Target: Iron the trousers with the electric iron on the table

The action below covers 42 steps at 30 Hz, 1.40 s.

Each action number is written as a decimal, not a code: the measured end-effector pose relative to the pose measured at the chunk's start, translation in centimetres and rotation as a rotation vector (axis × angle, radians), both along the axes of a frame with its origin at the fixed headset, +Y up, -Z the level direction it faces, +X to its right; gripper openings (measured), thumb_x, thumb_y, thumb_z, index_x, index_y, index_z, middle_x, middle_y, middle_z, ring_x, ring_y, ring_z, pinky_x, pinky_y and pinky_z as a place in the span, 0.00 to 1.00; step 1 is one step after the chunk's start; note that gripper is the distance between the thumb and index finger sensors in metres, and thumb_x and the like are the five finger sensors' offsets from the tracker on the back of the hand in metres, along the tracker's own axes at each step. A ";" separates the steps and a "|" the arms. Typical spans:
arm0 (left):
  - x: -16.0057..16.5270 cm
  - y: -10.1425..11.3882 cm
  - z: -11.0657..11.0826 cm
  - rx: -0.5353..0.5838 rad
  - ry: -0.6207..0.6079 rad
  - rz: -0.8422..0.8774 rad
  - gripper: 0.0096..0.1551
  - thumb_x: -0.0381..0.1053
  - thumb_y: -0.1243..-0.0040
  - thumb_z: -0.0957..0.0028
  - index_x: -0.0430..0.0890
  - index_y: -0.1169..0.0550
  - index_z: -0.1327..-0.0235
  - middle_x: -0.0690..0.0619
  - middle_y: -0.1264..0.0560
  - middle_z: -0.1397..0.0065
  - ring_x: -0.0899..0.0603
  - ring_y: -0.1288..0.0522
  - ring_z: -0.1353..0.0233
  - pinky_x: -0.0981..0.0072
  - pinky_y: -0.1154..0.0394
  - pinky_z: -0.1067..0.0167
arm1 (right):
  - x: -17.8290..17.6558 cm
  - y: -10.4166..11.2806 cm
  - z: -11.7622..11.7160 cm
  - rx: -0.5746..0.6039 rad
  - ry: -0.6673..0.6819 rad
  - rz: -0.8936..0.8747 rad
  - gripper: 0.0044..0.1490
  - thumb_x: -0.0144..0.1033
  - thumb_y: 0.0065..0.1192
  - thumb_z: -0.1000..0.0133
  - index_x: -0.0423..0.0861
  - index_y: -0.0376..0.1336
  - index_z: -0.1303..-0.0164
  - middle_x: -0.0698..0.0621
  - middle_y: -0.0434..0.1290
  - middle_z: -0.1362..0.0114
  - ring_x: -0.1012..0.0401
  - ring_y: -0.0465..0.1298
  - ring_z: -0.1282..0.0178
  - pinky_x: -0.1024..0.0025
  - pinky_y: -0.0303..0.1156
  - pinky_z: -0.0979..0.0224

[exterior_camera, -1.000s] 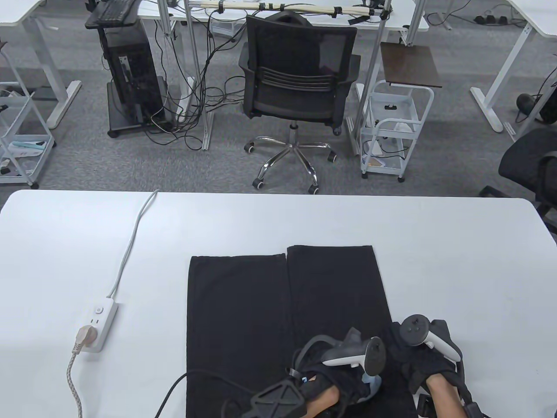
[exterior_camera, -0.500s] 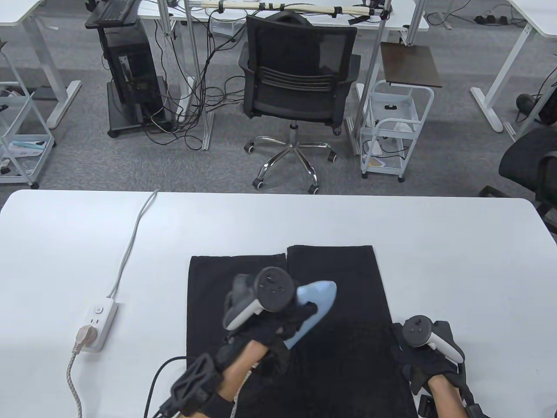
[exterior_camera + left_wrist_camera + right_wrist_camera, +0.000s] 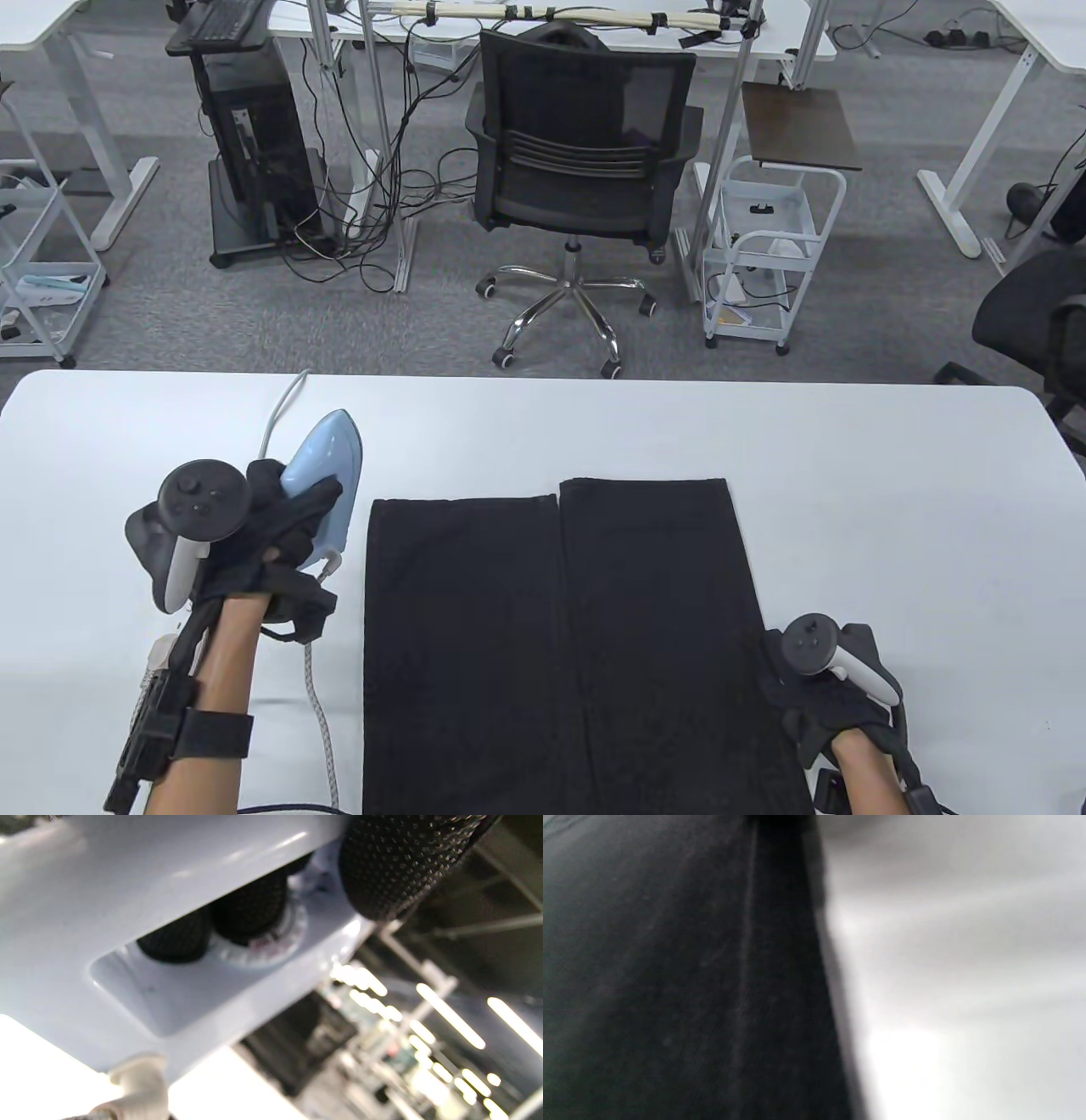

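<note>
Black trousers [image 3: 560,628] lie flat on the white table [image 3: 891,509], legs pointing to the far edge. My left hand [image 3: 271,526] grips the handle of a light blue electric iron [image 3: 327,471], held to the left of the trousers with its tip pointing away from me. In the left wrist view my gloved fingers [image 3: 250,906] wrap the iron's handle [image 3: 127,899] above its dial. My right hand [image 3: 814,696] rests on the trousers' right edge near the front. The right wrist view shows the trouser edge [image 3: 691,984] against the table [image 3: 946,963].
A white power strip [image 3: 191,632], partly hidden by my left arm, lies on the table's left side, its cable [image 3: 263,450] running to the far edge. The iron's braided cord [image 3: 321,722] trails toward me. An office chair [image 3: 577,170] stands beyond the table.
My left hand has carried the iron from the front of the trousers, over the legs, and off to the left onto the bare table side. My right hand has stayed put.
</note>
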State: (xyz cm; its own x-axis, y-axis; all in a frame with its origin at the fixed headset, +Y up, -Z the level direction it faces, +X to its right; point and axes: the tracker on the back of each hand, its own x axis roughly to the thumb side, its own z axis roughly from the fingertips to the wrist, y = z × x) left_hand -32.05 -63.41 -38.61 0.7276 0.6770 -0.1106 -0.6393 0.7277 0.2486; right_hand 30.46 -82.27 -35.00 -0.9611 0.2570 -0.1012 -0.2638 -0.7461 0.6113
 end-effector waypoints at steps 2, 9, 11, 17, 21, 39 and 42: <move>-1.1 -2.7 -1.3 -0.003 0.041 0.001 0.34 0.61 0.26 0.45 0.37 0.25 0.43 0.47 0.14 0.45 0.37 0.11 0.40 0.34 0.27 0.34 | 0.0 0.0 0.0 0.000 -0.002 0.000 0.43 0.44 0.35 0.33 0.48 0.23 0.18 0.38 0.17 0.18 0.35 0.21 0.22 0.22 0.31 0.31; -2.4 -8.2 -4.0 -0.078 0.062 0.040 0.34 0.61 0.26 0.46 0.38 0.26 0.42 0.48 0.14 0.44 0.38 0.12 0.39 0.33 0.28 0.33 | -0.1 0.1 -0.1 -0.007 0.000 0.005 0.43 0.44 0.35 0.33 0.47 0.23 0.18 0.38 0.17 0.18 0.34 0.21 0.22 0.22 0.31 0.31; -2.6 -9.1 -4.4 -0.088 0.060 0.028 0.33 0.61 0.25 0.46 0.39 0.26 0.42 0.48 0.14 0.43 0.38 0.12 0.38 0.34 0.28 0.33 | -0.1 0.1 -0.1 -0.008 -0.001 0.004 0.43 0.44 0.35 0.33 0.48 0.23 0.18 0.38 0.17 0.18 0.34 0.21 0.22 0.22 0.32 0.31; -3.4 -10.8 -4.1 -0.045 0.052 0.082 0.33 0.59 0.22 0.48 0.40 0.25 0.44 0.50 0.13 0.45 0.39 0.10 0.39 0.35 0.27 0.33 | -0.2 0.1 -0.1 -0.009 0.003 0.012 0.44 0.45 0.35 0.33 0.47 0.23 0.18 0.37 0.17 0.18 0.34 0.21 0.22 0.22 0.32 0.31; -3.7 -10.5 -3.2 -0.104 0.095 -0.028 0.29 0.57 0.22 0.48 0.41 0.24 0.45 0.51 0.13 0.45 0.39 0.11 0.38 0.34 0.26 0.34 | -0.3 0.1 -0.1 -0.009 0.007 0.018 0.44 0.46 0.35 0.33 0.47 0.23 0.18 0.37 0.17 0.18 0.34 0.21 0.22 0.21 0.32 0.31; -4.1 -12.8 0.2 -0.226 0.359 0.122 0.36 0.56 0.24 0.46 0.40 0.29 0.34 0.39 0.23 0.27 0.28 0.22 0.27 0.36 0.23 0.38 | -0.3 0.0 -0.1 -0.006 0.009 0.009 0.44 0.46 0.35 0.33 0.46 0.23 0.18 0.37 0.18 0.18 0.34 0.22 0.22 0.22 0.33 0.31; -3.9 -12.9 0.4 -0.249 0.376 0.100 0.40 0.56 0.25 0.46 0.38 0.31 0.31 0.36 0.25 0.26 0.27 0.22 0.27 0.35 0.24 0.37 | -0.3 0.0 -0.1 -0.006 0.009 0.008 0.44 0.46 0.35 0.33 0.46 0.23 0.18 0.37 0.18 0.18 0.34 0.22 0.22 0.22 0.33 0.31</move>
State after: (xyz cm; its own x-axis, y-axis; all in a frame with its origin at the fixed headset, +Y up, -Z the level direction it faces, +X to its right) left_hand -35.96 -76.34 -38.23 0.5385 0.6608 -0.5228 -0.6081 0.7343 0.3017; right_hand 30.15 -82.25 -35.10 -0.9639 0.2489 -0.0941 -0.2526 -0.7443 0.6182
